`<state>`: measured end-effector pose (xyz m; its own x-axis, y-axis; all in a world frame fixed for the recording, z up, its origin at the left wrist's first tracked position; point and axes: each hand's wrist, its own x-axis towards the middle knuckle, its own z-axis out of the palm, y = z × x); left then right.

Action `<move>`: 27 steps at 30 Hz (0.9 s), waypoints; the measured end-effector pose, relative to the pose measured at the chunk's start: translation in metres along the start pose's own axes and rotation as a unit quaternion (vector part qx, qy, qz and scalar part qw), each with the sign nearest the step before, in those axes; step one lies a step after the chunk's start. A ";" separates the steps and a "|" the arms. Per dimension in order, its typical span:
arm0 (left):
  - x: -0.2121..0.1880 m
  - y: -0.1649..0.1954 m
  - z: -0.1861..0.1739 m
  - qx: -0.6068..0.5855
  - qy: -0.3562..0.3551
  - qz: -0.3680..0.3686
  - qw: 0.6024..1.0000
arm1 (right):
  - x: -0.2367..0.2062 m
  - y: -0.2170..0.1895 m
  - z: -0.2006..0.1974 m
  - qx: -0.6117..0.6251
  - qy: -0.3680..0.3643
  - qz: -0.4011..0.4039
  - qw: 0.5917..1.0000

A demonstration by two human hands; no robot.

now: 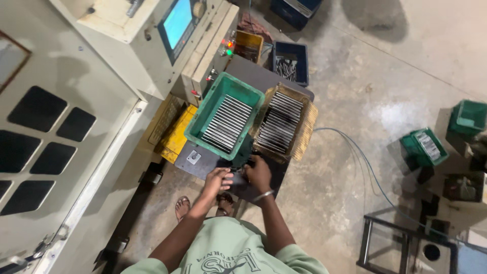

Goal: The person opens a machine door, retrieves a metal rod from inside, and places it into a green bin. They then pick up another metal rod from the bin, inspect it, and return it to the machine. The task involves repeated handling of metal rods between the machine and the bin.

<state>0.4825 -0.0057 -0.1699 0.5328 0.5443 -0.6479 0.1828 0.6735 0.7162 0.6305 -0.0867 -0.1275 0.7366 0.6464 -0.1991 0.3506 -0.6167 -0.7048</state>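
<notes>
A green plastic crate (202, 117) holds rows of metal rods and stands tilted on a dark grey work table (198, 167). Beside it on the right a yellow woven tray (307, 127) holds more rows of metal rods. My left hand (218, 179) and my right hand (258, 173) are close together at the table's near edge, just below the green crate. The fingers curl around something small and dark between the hands; what it is stays hidden. A bangle sits on my right wrist.
A large beige machine (76, 101) with a lit screen (177, 21) fills the left. Behind the table are a blue bin (302, 63) of metal parts and a yellow bin (256, 43). Green crates (423, 149) and a metal frame (385, 238) stand on the concrete floor at right. A cable (365, 162) crosses the floor.
</notes>
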 end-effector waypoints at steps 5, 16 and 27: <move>-0.007 0.017 -0.003 0.003 -0.005 0.047 0.999 | -0.008 0.002 -0.014 -0.016 0.005 -0.117 0.993; 0.004 0.049 0.008 0.151 0.061 0.295 0.942 | 0.013 -0.014 0.003 0.053 0.061 -0.127 0.989; 0.055 0.105 0.054 0.415 0.212 0.441 0.767 | 0.132 -0.001 -0.058 -0.179 0.209 -0.145 0.950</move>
<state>0.5753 0.0678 -0.1167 0.4673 0.8375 0.2833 0.4618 -0.5045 0.7296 0.7608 -0.0265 -0.1136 0.7176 0.6242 0.3089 0.6937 -0.6015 -0.3961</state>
